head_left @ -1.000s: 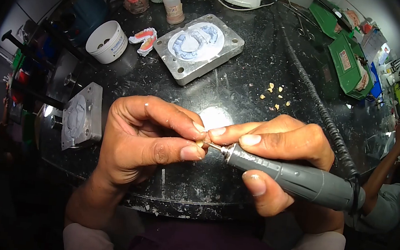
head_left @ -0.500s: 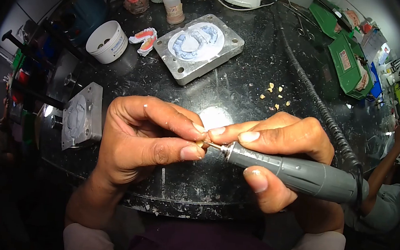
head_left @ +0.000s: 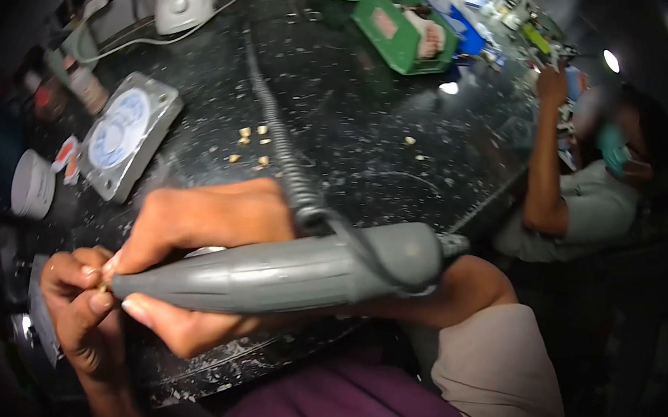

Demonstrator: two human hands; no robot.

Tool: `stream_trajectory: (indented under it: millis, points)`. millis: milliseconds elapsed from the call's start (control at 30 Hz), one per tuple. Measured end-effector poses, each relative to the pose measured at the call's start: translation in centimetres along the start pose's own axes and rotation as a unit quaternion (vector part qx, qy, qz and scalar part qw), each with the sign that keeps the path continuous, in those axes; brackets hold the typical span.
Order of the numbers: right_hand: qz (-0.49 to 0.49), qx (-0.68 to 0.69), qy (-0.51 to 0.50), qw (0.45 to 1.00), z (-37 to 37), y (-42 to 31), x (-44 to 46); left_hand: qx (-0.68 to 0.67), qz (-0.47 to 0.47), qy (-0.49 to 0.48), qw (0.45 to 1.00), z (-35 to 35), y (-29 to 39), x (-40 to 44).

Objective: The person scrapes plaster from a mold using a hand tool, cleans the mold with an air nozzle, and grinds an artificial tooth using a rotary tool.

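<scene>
My right hand (head_left: 197, 224) is closed around a thick grey rotary handpiece (head_left: 280, 275), its nose pointing left towards my other hand. Thumb and fingertips of my left hand (head_left: 78, 313) pinch a tiny yellowish piece (head_left: 104, 288), which looks like a denture tooth. The tip of the handpiece meets that piece or lies very close to it; blur and fingers hide the contact. Beyond my right hand, several loose denture teeth (head_left: 264, 142) lie on the black bench (head_left: 341, 130).
A metal flask half (head_left: 142, 148) with a cast stands at the left, near a white tub (head_left: 33, 182). A coiled cord (head_left: 293, 177) crosses the bench. Green bins (head_left: 382, 26) stand at the back. A co-worker (head_left: 601, 192) with a raised arm sits at the right.
My view has swung to the right, so hands and bench things appear further left and the co-worker shows more fully. Both hands keep their grips.
</scene>
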State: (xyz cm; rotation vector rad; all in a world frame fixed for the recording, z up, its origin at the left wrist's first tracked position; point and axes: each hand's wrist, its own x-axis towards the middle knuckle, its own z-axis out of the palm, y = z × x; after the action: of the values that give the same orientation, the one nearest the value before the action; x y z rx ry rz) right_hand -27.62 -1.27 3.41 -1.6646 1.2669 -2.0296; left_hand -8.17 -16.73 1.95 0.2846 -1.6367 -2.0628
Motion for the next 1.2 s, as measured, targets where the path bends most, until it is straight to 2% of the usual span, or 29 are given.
stream_trajectory:
  millis: [33, 67, 100, 267, 333, 367, 400, 467, 633, 733, 800, 1033, 1200]
  points:
    - [-0.036, 0.017, 0.01, 0.999, 0.3, 0.6, 0.1, -0.002, 0.0, 0.006, 1.0, -0.3, -0.2, 0.0]
    - [-0.021, 0.03, 0.008, 0.999, 0.4, 0.7, -0.1, 0.001, 0.0, 0.018, 1.0, -1.5, -0.7, -0.3]
    - [-0.026, 0.013, 0.0, 1.0, 0.2, 0.6, -0.1, -0.029, 0.023, 0.061, 0.997, 0.4, -0.5, 0.2]
    - [-0.044, -0.001, -0.001, 0.999, 0.4, 1.1, -0.2, -0.048, 0.026, 0.041, 0.998, 0.0, -0.6, 0.1]
    - [-0.045, 0.023, 0.005, 0.999, 0.6, 1.2, -0.1, -0.043, 0.027, 0.068, 0.996, 0.3, -0.6, 0.1]
    - [0.0, 0.012, -0.003, 1.0, 0.5, 0.9, -0.4, -0.043, 0.028, 0.06, 0.997, 0.2, -0.6, 0.2]
    - [-0.001, 0.006, 0.004, 1.0, 0.5, 1.0, -0.4, -0.048, 0.026, 0.058, 0.997, 0.1, -0.6, 0.2]
    - [-0.082, -0.02, 0.023, 0.996, 0.9, 1.9, -0.2, -0.059, 0.023, 0.062, 0.996, -0.2, -0.6, 0.3]
    - [-0.058, 0.005, 0.011, 0.998, 0.8, 1.8, -0.3, -0.059, 0.029, 0.066, 0.996, -0.5, -0.9, 0.3]
    - [-0.087, 0.014, 0.027, 0.996, 0.9, 2.0, -0.3, -0.062, 0.026, 0.067, 0.995, -1.5, -1.1, 0.2]
    - [-0.07, 0.006, 0.022, 0.997, 0.9, 2.0, -0.3, -0.086, 0.039, -0.053, 0.994, -2.9, -1.3, 0.4]
    - [-0.079, -0.002, 0.03, 0.996, 1.0, 1.9, -0.3, -0.086, 0.052, -0.072, 0.992, -3.3, -1.6, 0.5]
    - [-0.099, 0.001, 0.038, 0.994, 0.9, 2.2, -0.4, -0.091, 0.04, -0.051, 0.994, -2.8, -1.3, 0.6]
